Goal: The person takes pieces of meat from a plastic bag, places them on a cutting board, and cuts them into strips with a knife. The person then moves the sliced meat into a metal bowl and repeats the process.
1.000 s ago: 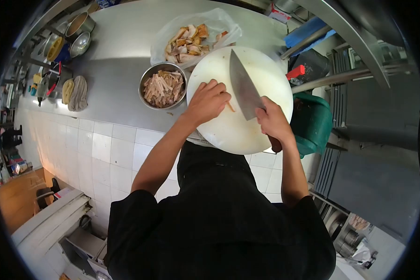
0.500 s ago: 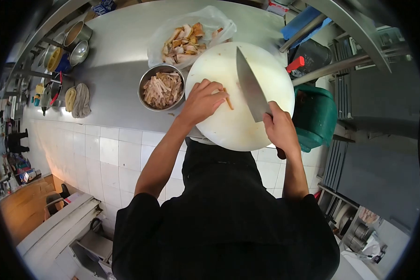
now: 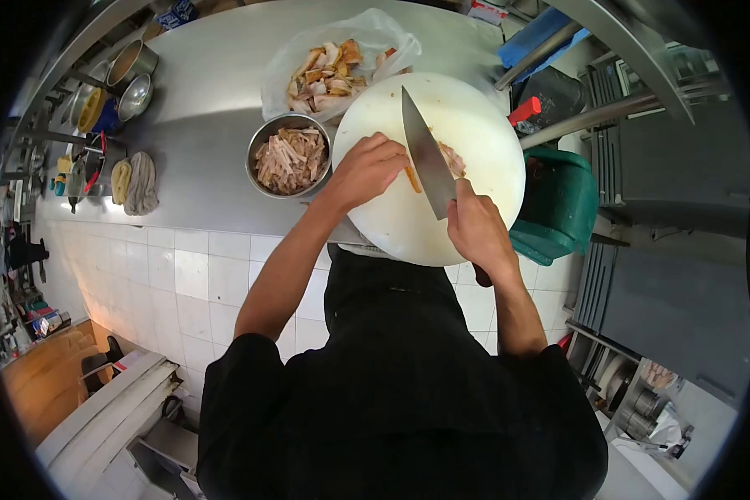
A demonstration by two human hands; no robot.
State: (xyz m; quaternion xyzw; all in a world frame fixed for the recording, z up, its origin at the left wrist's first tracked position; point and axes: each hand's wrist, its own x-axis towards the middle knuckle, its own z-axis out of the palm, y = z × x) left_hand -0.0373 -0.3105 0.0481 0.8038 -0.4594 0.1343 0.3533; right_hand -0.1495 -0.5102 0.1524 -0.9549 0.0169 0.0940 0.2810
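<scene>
My right hand (image 3: 480, 229) is wrapped around the handle of a large kitchen knife (image 3: 426, 150), its broad blade angled up and to the left over a round white cutting board (image 3: 483, 108). Close by the blade's left side, my left hand (image 3: 368, 171) has bent fingers pressed on a piece of meat (image 3: 413, 178), mostly hidden by the fingers, with a brown edge showing. Some cut meat (image 3: 452, 160) lies just right of the blade. Left of the board stands a steel bowl (image 3: 252, 177) of sliced meat strips (image 3: 290, 162).
Behind the board, a clear plastic bag (image 3: 279, 79) holds several meat chunks (image 3: 329, 75). A green bin (image 3: 558, 208) is at the board's right, near a red handle (image 3: 525, 110). Cloths (image 3: 140, 183) and metal pans (image 3: 132, 62) sit farther left on the steel counter (image 3: 217, 83).
My right hand and the knife have shifted left, bringing the blade close to my left fingers. Cut meat right of the blade now shows. My left hand has moved little.
</scene>
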